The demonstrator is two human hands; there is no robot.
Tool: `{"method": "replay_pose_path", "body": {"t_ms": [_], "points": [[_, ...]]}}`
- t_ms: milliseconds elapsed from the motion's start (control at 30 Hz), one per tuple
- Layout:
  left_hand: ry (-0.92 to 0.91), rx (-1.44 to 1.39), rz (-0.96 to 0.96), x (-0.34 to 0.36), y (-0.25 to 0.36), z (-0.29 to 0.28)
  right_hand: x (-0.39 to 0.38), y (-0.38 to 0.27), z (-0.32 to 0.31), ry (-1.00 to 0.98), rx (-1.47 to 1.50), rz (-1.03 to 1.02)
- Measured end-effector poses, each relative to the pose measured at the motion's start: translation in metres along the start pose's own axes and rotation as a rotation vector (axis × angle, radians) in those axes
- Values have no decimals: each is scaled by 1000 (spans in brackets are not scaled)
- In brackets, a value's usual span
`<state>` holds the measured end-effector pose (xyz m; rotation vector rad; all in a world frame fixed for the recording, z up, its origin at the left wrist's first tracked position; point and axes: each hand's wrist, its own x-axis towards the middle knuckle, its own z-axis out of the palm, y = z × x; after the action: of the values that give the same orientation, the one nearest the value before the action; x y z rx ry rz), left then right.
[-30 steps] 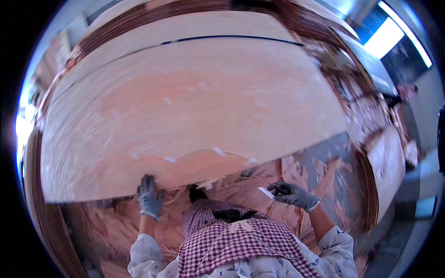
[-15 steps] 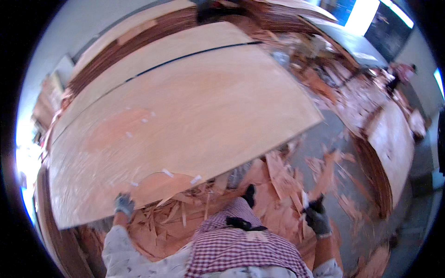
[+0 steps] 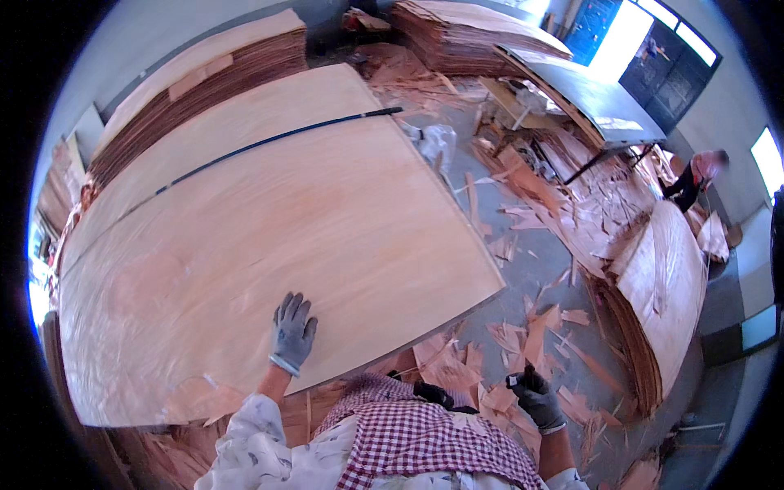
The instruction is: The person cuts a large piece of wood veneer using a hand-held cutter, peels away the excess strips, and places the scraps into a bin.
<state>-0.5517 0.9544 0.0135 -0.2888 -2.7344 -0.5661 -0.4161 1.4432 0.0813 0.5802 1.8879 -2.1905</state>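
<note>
A large pale wood veneer sheet (image 3: 269,220) lies flat on a stack in front of me. My left hand (image 3: 291,331), in a grey glove, rests flat on it near its front edge, fingers spread. Off to the sheet's right, my right hand (image 3: 535,396), in a dark glove, hangs above the floor scraps with its fingers closed round a small dark tool (image 3: 519,379). A thin dark strip (image 3: 278,140) runs across the far part of the sheet.
Veneer scraps (image 3: 531,327) litter the grey floor on the right. More veneer stacks stand at the back left (image 3: 188,90), at the back (image 3: 465,33) and on the right (image 3: 661,294). A long table (image 3: 588,98) stands beyond. Another person (image 3: 694,175) bends over at the far right.
The sheet, lifted high before, has come down flat on the stack. My left hand moved from its underside edge onto its top. My right hand dropped away to the right.
</note>
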Motion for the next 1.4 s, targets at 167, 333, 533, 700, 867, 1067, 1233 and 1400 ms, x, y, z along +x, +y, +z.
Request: {"method": "replay_pose_path", "body": {"t_ms": [167, 333, 533, 700, 867, 1067, 1233, 1400], "points": [[-32, -107, 77, 104, 49, 61, 21, -29, -64, 82, -50, 178], [-162, 127, -83, 183, 122, 123, 103, -57, -140, 102, 0, 239], [-536, 296, -469, 257, 195, 176, 255, -101, -253, -136, -177, 213], [-644, 343, -627, 272, 201, 192, 347, -160, -321, -221, -310, 234], [-595, 329, -681, 262, 206, 192, 458, -191, -319, -345, -366, 239], [-555, 350, -726, 265, 214, 191, 586, -225, -265, -600, -550, 114], [-522, 316, -761, 264, 213, 189, 680, -271, -218, -722, -702, -133], [-515, 389, -815, 267, 217, 196, 780, -322, -163, -795, -903, -272]]}}
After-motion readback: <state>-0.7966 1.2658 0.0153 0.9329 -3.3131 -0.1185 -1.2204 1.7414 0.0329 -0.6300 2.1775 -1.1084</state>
